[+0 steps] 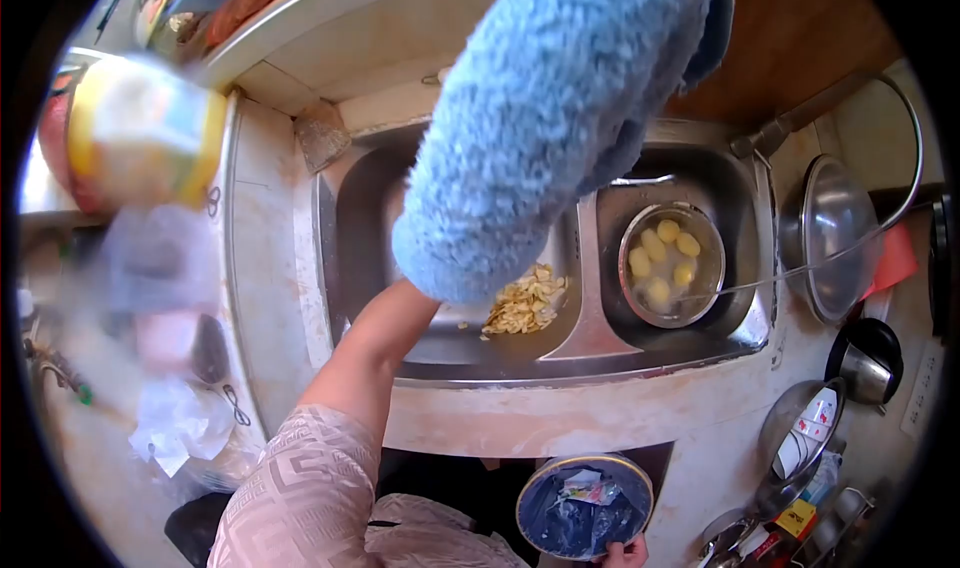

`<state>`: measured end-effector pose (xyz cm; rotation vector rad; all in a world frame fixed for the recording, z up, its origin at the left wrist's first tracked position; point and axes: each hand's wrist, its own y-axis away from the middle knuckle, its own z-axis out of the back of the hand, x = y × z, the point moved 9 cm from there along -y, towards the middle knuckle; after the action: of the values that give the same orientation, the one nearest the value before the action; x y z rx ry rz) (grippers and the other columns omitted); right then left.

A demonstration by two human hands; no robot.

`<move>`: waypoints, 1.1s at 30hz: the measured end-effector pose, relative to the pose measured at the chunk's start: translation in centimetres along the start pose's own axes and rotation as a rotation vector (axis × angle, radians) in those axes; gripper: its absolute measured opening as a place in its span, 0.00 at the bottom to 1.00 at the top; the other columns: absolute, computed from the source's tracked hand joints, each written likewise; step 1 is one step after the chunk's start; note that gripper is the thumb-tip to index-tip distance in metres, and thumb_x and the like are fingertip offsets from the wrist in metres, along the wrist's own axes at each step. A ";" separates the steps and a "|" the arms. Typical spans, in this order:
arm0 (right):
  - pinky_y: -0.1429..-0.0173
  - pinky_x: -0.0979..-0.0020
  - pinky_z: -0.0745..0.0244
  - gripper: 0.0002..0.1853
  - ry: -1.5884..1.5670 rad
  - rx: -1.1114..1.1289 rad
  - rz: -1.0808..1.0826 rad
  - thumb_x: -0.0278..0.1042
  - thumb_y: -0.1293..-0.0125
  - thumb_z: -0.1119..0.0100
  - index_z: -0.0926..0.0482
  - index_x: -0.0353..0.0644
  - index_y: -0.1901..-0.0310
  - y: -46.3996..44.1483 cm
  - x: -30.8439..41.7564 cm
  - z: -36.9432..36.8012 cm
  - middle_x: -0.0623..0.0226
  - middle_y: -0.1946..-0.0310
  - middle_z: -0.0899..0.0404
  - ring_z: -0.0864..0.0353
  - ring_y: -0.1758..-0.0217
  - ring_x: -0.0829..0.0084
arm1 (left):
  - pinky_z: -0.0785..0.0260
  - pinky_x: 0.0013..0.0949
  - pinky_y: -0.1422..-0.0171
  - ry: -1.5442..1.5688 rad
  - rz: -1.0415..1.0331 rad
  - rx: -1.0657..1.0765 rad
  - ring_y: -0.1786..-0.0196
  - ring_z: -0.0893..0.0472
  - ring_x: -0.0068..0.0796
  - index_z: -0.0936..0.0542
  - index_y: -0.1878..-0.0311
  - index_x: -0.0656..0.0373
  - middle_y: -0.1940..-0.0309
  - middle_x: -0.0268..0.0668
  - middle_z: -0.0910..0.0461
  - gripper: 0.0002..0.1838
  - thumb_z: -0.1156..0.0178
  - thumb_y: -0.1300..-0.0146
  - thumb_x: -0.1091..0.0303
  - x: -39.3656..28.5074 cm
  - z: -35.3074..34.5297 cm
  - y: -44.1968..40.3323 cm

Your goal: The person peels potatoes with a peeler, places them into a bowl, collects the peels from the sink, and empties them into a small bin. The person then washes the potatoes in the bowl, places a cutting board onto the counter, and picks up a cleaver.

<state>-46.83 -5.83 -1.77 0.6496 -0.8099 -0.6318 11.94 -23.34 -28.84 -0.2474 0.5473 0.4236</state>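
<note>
My left arm, in a fluffy blue sleeve cover, reaches across the sink toward the top edge; its hand is out of view. Near the bottom edge my right hand grips the rim of a trash bin lined with a dark blue bag, with some wrappers inside. Pale peelings lie in a heap in the left basin, partly under the blue sleeve. In the right basin stands a round metal bowl holding several peeled potatoes in water.
A faucet with a long curved spout arches at the right. Beside it leans a metal bowl. Pots and utensils crowd the lower right. On the left counter are a blurred yellow-lidded tub and plastic bags.
</note>
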 end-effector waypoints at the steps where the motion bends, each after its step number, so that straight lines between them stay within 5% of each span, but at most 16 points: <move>1: 0.68 0.75 0.36 0.09 -0.037 -0.014 0.017 0.20 0.46 0.49 0.26 0.34 0.62 0.3 0.7 -0.1 0.69 0.74 0.30 0.35 0.73 0.76 | 0.47 0.50 0.32 0.137 0.025 0.143 0.37 0.35 0.54 0.29 0.41 0.62 0.42 0.56 0.31 0.23 0.53 0.37 0.62 -6.2 2.2 0.6; 4: 0.70 0.75 0.37 0.07 0.030 -0.010 0.090 0.21 0.46 0.49 0.27 0.36 0.64 -0.1 -1.0 0.5 0.71 0.76 0.30 0.35 0.74 0.77 | 0.69 0.53 0.24 0.531 -0.186 0.319 0.26 0.50 0.43 0.43 0.31 0.60 0.29 0.45 0.45 0.28 0.55 0.34 0.64 -12.3 -1.5 5.0; 7: 0.71 0.75 0.37 0.06 0.071 -0.018 0.093 0.21 0.46 0.49 0.27 0.36 0.64 -0.4 -1.7 0.4 0.71 0.77 0.31 0.36 0.75 0.78 | 0.45 0.41 0.31 0.522 -0.295 0.470 0.33 0.37 0.50 0.35 0.35 0.63 0.35 0.52 0.37 0.26 0.52 0.35 0.62 -14.1 -0.5 7.6; 10: 0.73 0.75 0.38 0.03 0.089 -0.040 0.105 0.22 0.46 0.49 0.30 0.37 0.68 -0.8 -1.9 0.5 0.72 0.79 0.32 0.36 0.77 0.79 | 0.38 0.43 0.37 0.605 -0.365 0.693 0.41 0.30 0.49 0.31 0.39 0.63 0.41 0.49 0.30 0.23 0.50 0.36 0.64 -16.4 1.0 10.9; 14: 0.76 0.75 0.40 0.02 0.083 -0.032 0.179 0.22 0.45 0.48 0.30 0.39 0.69 -1.6 -4.0 1.1 0.72 0.82 0.33 0.37 0.80 0.79 | 0.34 0.41 0.41 0.492 -0.043 0.287 0.47 0.26 0.47 0.25 0.49 0.62 0.52 0.46 0.23 0.18 0.46 0.38 0.62 -16.5 2.0 8.9; 19: 0.82 0.76 0.44 0.03 -0.050 -0.008 0.101 0.23 0.45 0.47 0.30 0.42 0.70 -2.1 -5.9 1.0 0.74 0.85 0.35 0.39 0.85 0.81 | 0.33 0.44 0.47 0.372 -0.096 0.576 0.54 0.24 0.46 0.22 0.60 0.61 0.62 0.43 0.21 0.12 0.44 0.41 0.63 -16.8 0.4 9.7; 22: 0.81 0.76 0.43 0.03 -0.025 -0.020 0.013 0.23 0.45 0.47 0.29 0.41 0.69 -1.7 -4.4 0.7 0.74 0.84 0.34 0.39 0.85 0.81 | 0.32 0.42 0.51 0.346 -0.062 0.202 0.58 0.23 0.46 0.21 0.63 0.60 0.66 0.43 0.22 0.09 0.44 0.43 0.66 -16.6 3.4 7.4; 27: 0.77 0.76 0.39 0.04 0.009 -0.007 0.140 0.23 0.45 0.48 0.27 0.39 0.67 -1.9 -2.8 0.9 0.74 0.81 0.31 0.35 0.81 0.80 | 0.34 0.45 0.50 0.388 -0.027 0.468 0.54 0.24 0.42 0.21 0.64 0.59 0.66 0.41 0.21 0.09 0.43 0.44 0.65 -16.1 0.2 9.1; 29: 0.75 0.76 0.38 0.04 -0.003 0.025 0.113 0.22 0.45 0.48 0.27 0.39 0.66 -1.4 -1.8 0.6 0.74 0.80 0.31 0.34 0.79 0.80 | 0.34 0.49 0.49 0.114 -0.390 0.573 0.51 0.25 0.40 0.20 0.65 0.57 0.63 0.38 0.21 0.09 0.41 0.45 0.64 -17.8 1.0 9.8; 30: 0.75 0.76 0.38 0.04 -0.002 0.028 0.110 0.22 0.45 0.48 0.27 0.39 0.66 -1.3 -1.8 0.5 0.74 0.80 0.31 0.34 0.79 0.80 | 0.34 0.49 0.49 0.113 -0.387 0.576 0.51 0.25 0.40 0.20 0.65 0.57 0.63 0.38 0.21 0.09 0.41 0.45 0.64 -17.1 1.2 9.9; 32: 0.76 0.76 0.38 0.08 -0.012 0.005 0.097 0.22 0.45 0.49 0.26 0.38 0.62 -1.3 -1.9 0.7 0.73 0.79 0.29 0.35 0.79 0.80 | 0.35 0.51 0.50 0.064 -0.101 0.042 0.49 0.29 0.41 0.21 0.61 0.55 0.58 0.38 0.23 0.12 0.42 0.46 0.60 -13.5 5.5 8.1; 33: 0.76 0.76 0.38 0.08 -0.011 0.004 0.096 0.22 0.45 0.49 0.26 0.38 0.62 -1.6 -2.6 0.9 0.73 0.79 0.29 0.35 0.79 0.80 | 0.35 0.51 0.50 0.066 -0.101 0.043 0.49 0.29 0.41 0.21 0.61 0.55 0.58 0.38 0.23 0.12 0.42 0.46 0.60 -13.3 5.9 8.4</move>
<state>-49.39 -5.19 -3.58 0.6071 -0.8482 -0.5470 0.55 -18.19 -17.62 -0.2477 0.6052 0.3061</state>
